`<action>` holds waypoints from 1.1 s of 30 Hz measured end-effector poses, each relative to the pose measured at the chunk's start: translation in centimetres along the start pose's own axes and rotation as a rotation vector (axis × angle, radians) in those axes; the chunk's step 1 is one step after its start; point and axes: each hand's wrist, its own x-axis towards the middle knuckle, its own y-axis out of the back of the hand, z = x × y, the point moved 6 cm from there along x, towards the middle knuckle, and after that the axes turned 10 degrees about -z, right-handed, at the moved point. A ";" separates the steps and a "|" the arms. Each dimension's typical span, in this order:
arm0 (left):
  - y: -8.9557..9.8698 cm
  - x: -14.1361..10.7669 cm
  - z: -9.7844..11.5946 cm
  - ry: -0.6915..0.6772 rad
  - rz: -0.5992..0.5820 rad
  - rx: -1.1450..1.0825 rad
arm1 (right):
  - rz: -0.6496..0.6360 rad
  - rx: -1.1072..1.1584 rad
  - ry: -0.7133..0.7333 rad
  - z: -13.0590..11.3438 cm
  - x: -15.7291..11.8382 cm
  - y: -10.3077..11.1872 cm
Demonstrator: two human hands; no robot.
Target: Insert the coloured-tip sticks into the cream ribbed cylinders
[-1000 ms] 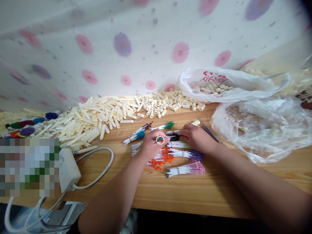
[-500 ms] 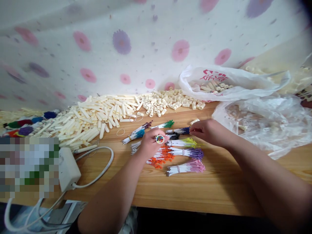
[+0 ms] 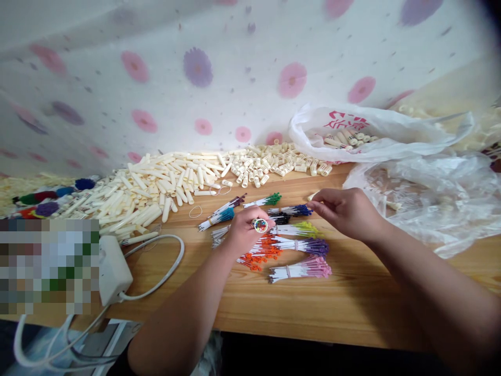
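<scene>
My left hand [image 3: 247, 230] is closed round a cream pen barrel, whose open end [image 3: 260, 225] faces me and shows several coloured tips inside. At the far end of a dark blue pen refill bundle [image 3: 293, 210], the fingertips of my right hand [image 3: 338, 209] are pinched together; whether anything is between them is too small to tell. A cream piece [image 3: 311, 197] shows just behind those fingers. Around my left hand lie green refills [image 3: 270, 199], teal refills [image 3: 223, 217], yellow refills [image 3: 303, 229], orange refills [image 3: 260, 256], purple refills [image 3: 313, 245] and pink refills [image 3: 313, 266].
Cream pen barrels [image 3: 156, 183] and slotted cream sleeves [image 3: 274, 162] are heaped along the back. A white plastic bag [image 3: 371, 151] with cream parts and a clear bag [image 3: 430, 203] stand at right. On the left are a white power strip [image 3: 113, 269] and its looped cable [image 3: 183, 250].
My right hand has shifted slightly right along the dark blue refills' tips. My left hand keeps its hold on the barrel. The whole view has moved a little.
</scene>
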 end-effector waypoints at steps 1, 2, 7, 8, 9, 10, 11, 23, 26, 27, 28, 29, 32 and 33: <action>0.0 0.0 0.0 0.001 0.002 0.000 | 0.013 -0.002 0.002 -0.1 -0.1 0.1; 0.0 0.0 0.0 0.002 0.005 0.000 | 0.028 -0.006 0.002 -0.1 -0.1 0.2; 0.0 0.0 -0.1 -0.002 0.002 0.021 | 0.020 -0.029 -0.008 0.1 0.1 0.0; 0.0 0.0 -0.1 -0.007 0.001 0.022 | -0.023 -0.043 -0.001 0.2 0.3 -0.4; 0.0 0.0 -0.1 -0.012 0.000 0.020 | -0.084 -0.063 0.015 0.2 0.4 -0.8; 0.0 -0.1 -0.1 -0.016 -0.001 0.016 | -0.162 -0.087 0.040 0.1 0.6 -1.4; 0.0 -0.1 -0.1 -0.019 -0.002 0.012 | -0.252 -0.113 0.072 0.0 0.6 -1.9; -0.1 0.0 -0.1 0.056 -0.020 -0.018 | -0.672 -0.291 0.154 -1.7 -1.0 -4.5; -0.3 0.1 0.0 0.057 -0.041 -0.031 | -0.654 -0.316 0.176 -1.8 -1.1 -5.0; -0.3 0.1 0.0 0.064 -0.050 -0.031 | -0.647 -0.330 0.179 -1.8 -1.1 -5.1; -0.4 0.2 0.0 0.076 -0.060 -0.030 | -0.641 -0.351 0.180 -1.9 -1.1 -5.2; -0.4 0.2 -0.1 0.090 -0.068 -0.028 | -0.635 -0.376 0.177 -2.0 -1.1 -5.2; -0.6 0.2 -0.2 0.113 -0.090 -0.028 | -0.641 -0.464 0.175 -2.3 -1.1 -5.2; -0.6 0.2 -0.2 0.109 -0.100 -0.030 | -0.649 -0.488 0.179 -2.4 -1.1 -5.2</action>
